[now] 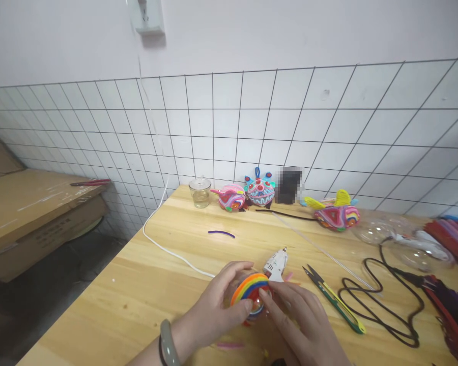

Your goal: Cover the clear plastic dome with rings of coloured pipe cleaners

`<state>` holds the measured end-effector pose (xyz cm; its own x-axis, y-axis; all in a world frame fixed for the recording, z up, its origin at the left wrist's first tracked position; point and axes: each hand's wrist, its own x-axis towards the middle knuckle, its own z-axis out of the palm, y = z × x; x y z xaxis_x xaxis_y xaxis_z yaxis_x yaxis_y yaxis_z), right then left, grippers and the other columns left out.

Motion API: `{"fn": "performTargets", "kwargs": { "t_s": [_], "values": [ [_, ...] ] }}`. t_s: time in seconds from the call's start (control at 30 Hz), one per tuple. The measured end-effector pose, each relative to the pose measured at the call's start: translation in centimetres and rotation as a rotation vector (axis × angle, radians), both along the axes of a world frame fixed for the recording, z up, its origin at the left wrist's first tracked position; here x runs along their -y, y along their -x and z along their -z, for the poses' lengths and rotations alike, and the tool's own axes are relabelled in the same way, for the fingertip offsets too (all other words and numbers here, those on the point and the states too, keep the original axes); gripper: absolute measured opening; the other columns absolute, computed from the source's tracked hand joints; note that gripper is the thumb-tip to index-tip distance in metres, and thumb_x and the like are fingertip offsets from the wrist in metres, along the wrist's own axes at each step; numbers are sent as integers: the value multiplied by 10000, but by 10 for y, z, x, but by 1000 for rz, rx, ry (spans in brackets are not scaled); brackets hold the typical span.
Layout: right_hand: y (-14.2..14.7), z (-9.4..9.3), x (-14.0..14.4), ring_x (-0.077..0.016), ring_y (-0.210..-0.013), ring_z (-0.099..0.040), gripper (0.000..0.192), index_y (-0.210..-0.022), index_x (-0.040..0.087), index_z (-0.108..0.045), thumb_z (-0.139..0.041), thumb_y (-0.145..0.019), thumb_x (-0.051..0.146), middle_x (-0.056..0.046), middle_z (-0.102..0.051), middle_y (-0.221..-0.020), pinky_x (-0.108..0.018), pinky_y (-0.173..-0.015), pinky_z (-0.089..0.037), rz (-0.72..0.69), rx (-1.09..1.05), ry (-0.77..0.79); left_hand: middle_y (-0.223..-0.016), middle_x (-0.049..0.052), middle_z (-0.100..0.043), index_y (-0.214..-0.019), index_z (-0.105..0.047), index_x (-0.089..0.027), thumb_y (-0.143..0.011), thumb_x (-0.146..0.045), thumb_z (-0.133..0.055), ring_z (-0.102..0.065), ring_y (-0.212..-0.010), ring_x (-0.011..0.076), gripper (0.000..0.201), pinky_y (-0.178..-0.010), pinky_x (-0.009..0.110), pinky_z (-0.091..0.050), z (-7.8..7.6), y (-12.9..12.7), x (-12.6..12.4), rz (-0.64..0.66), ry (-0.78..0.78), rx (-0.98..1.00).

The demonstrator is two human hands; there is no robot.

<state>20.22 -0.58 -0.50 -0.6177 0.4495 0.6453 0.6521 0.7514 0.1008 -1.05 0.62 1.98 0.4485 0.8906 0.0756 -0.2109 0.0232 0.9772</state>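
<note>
My left hand [217,305] and my right hand [301,320] both grip a clear plastic ball wrapped in rainbow pipe cleaners [249,291] near the front of the wooden table [137,284]. My left wrist wears a grey-green bangle [168,343]. A white hot glue gun [275,264] lies just behind the ball, its white cord [168,249] trailing off to the left. Yellow-green thread snips [334,300] lie to the right of my right hand.
Three finished pipe-cleaner figures [232,197] [259,189] [336,213] and a small glass jar [200,193] line the tiled wall. A purple pipe-cleaner piece [221,233], a black cable [381,305], clear half-spheres [423,249] and bundled pipe cleaners [454,244] lie about. Cardboard boxes [30,218] stand left.
</note>
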Motion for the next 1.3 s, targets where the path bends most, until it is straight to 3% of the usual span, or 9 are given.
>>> {"fn": "performTargets", "kwargs": {
  "t_s": [0.23,0.53,1.03,1.3],
  "values": [
    [3,-1,1,-283,-1114,-559,531,-1382,155,-486,-526,-859,75,-179,-619,-1204,-420,-861,-505,-28,-20,30,-1244,117,-574,-1265,-467,-216,-795,-368,-687,-539,-1162,277,540,-998,440,-412,2,1,-1,41,46,42],
    [9,4,5,-285,-1140,-524,609,-1437,172,-403,-558,-858,67,-191,-534,-1240,-401,-852,-531,-42,-92,163,-1220,125,-599,-1238,-480,-195,-792,-330,-675,-557,-1146,284,505,-995,443,-416,-2,1,-1,-18,39,-66],
    [19,-14,8,-192,-1130,-530,382,-1270,164,-542,-439,-916,63,-132,-499,-1210,-262,-905,-495,-42,-253,198,-1267,111,-602,-1246,-528,-228,-801,-416,-675,-529,-1205,287,506,-1014,432,-400,3,4,-4,51,117,51],
    [19,-12,11,-178,-1199,-479,370,-1269,195,-524,-443,-925,82,-114,-450,-1264,-245,-968,-466,-25,-257,301,-1152,89,-660,-1108,-638,-205,-769,-369,-710,-566,-1104,257,383,-960,382,-410,8,3,-9,57,173,143]
  ]
}}
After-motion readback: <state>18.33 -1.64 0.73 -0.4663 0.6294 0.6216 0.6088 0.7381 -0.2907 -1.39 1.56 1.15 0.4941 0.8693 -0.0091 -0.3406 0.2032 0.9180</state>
